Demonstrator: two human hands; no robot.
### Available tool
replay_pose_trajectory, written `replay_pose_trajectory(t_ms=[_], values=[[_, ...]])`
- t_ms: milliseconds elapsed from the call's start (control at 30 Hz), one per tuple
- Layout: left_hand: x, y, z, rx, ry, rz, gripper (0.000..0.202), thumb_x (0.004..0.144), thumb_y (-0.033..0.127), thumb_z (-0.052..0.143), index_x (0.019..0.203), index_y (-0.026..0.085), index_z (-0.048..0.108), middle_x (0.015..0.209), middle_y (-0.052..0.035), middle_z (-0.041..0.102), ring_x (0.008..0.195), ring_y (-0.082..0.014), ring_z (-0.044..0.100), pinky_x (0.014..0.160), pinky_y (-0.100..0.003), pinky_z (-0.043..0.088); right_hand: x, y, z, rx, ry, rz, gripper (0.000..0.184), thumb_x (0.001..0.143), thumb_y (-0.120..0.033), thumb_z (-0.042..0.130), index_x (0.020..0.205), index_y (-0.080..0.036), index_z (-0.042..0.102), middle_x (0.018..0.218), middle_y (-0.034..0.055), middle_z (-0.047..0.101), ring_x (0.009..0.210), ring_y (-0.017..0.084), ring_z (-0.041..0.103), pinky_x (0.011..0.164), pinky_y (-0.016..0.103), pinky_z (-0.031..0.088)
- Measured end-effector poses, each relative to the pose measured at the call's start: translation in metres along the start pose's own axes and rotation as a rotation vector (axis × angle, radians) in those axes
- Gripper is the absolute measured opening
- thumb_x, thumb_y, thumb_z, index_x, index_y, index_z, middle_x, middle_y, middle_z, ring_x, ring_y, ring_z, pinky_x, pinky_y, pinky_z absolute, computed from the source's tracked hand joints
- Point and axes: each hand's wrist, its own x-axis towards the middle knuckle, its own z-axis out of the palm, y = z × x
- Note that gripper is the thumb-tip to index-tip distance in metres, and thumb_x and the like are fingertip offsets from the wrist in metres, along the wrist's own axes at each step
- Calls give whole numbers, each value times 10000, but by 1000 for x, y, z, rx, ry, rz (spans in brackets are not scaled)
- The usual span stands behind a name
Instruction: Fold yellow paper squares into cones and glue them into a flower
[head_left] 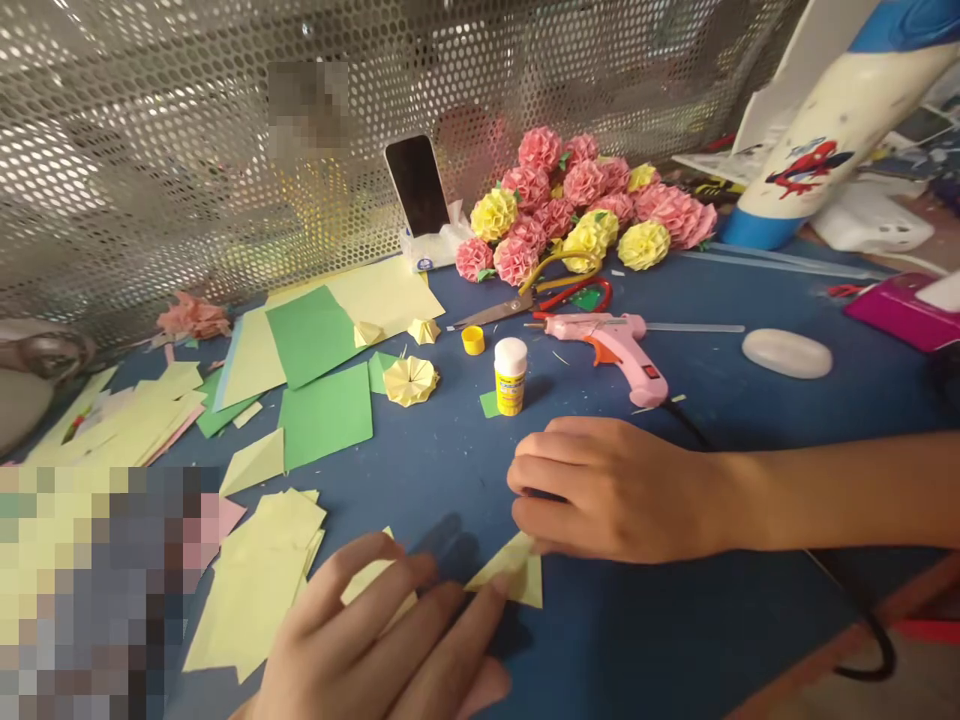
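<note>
A small folded triangle of yellow paper (531,588) lies low over the blue table between my hands. My right hand (607,490) has its fingers curled and closed at the triangle's upper corner; its fingertips are partly hidden. My left hand (360,640) reaches in from the bottom edge, fingers stretched and apart, one fingertip resting on the triangle's face. Behind those fingers shows another yellow paper piece (367,578), mostly covered. A stack of yellow paper squares (251,580) lies left of my left hand. Beyond my right hand stands a glue bottle (511,378) with a white top.
A pink glue gun (607,345), scissors (499,310) and a yellow cap (473,340) lie farther back. Pleated yellow paper pieces (410,381) sit near green sheets (326,415). Paper flowers (555,200), a propped phone (420,185) and a tall bottle (810,150) line the back.
</note>
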Motion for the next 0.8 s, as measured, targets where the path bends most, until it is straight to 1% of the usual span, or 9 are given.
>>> replay_pose_trajectory(t_ms=[67,200,300,433,533,633,667,700,800], values=[[3,-2,3,-9,15,19,253,1027,282,499,1025,163,722,693,36,721,653,-133,639,830,-355,425,2,-1,1,19,5,15,216,980,-128,424,818,-175,558,863,35,584,758,179,464,656,319,328],[2,-2,9,-7,-39,21,266,1014,312,516,1081,163,726,721,17,693,679,-142,614,858,-353,406,2,-5,2,117,33,79,165,948,-196,499,801,-164,564,828,32,563,727,174,403,658,318,314],[0,-1,12,-17,-58,-19,277,1009,330,518,1069,166,733,823,-10,718,756,-155,627,906,-358,399,2,-8,2,214,74,140,177,932,-186,519,765,-157,569,784,24,554,719,164,392,665,307,316],[-3,0,15,-4,-7,-9,218,986,270,562,1022,148,739,955,-31,744,882,-171,658,981,-359,409,2,-7,1,455,69,200,187,932,-211,570,756,-153,598,764,9,570,711,148,414,686,289,340],[-4,1,17,7,32,11,223,993,228,544,995,126,742,983,-38,751,915,-176,673,1020,-370,405,3,-4,-2,657,51,243,152,921,-242,639,797,-155,650,785,6,602,748,141,466,714,275,365],[-4,3,13,30,69,63,266,1011,213,508,922,126,743,984,-31,762,927,-177,679,1036,-373,404,3,-2,-2,783,28,298,124,911,-215,667,800,-161,678,797,3,620,778,131,508,731,263,383],[-4,4,11,42,58,96,276,1013,205,502,895,136,742,991,-24,765,917,-169,678,1033,-360,408,3,-1,-2,805,22,312,124,911,-210,670,797,-163,680,798,1,621,781,128,515,736,260,388],[-4,5,8,52,-32,105,262,1014,195,500,925,143,740,1041,-24,763,945,-175,675,1030,-364,413,3,-1,-1,817,19,321,117,907,-213,678,800,-166,680,800,-2,622,783,126,518,738,258,392],[-5,5,-1,100,-111,214,250,1013,163,487,987,172,736,1079,0,756,984,-169,654,985,-344,442,4,-3,1,794,23,341,84,882,-233,715,881,-166,663,838,-5,634,809,131,523,748,255,401]])
